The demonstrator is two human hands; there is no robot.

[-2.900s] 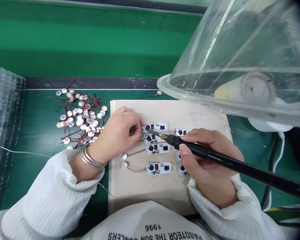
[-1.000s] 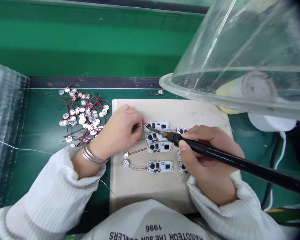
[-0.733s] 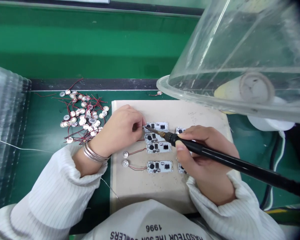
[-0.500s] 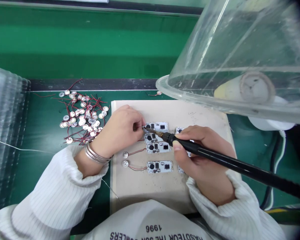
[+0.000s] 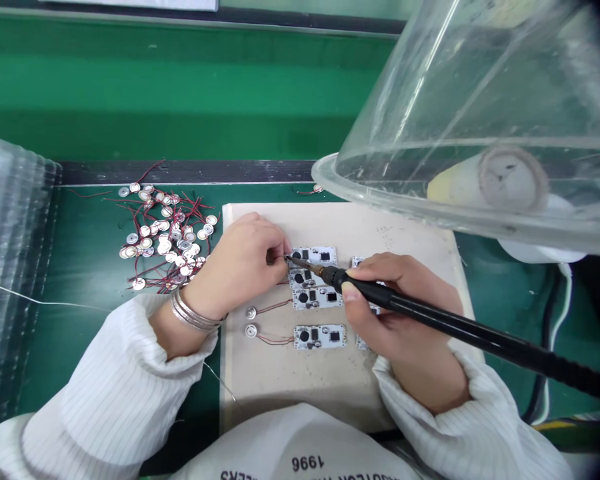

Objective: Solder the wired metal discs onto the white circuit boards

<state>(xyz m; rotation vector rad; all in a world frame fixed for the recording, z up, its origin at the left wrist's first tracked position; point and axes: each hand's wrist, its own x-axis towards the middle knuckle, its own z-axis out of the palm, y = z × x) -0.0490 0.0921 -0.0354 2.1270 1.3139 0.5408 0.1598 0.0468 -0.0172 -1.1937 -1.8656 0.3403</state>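
Observation:
My right hand [image 5: 405, 300] is closed around the black handle of a soldering iron [image 5: 430, 310]. The iron's tip reaches the left end of the topmost white circuit board [image 5: 325, 255]. There, the fingertips of my left hand [image 5: 253, 257] are pinched together, and what lies between them is too small to make out. More boards sit below in the same column, the lowest one [image 5: 320, 337] standing apart. Thin red wires join boards to small round discs, one of them [image 5: 251, 331] at the lower left. My right hand partly covers a second column of boards [image 5: 357, 262].
A beige work board [image 5: 265, 380] lies under the circuit boards. Left of it is a heap of round discs with red wires [image 5: 165, 240]. Stacked clear plastic trays [image 5: 15, 267] stand at the far left. A clear plastic hood [image 5: 380, 153] overhangs the upper right.
Both hands and the iron hold nearly the same pose, the iron having shifted very slightly left. The whole scene sits a few pixels lower in view.

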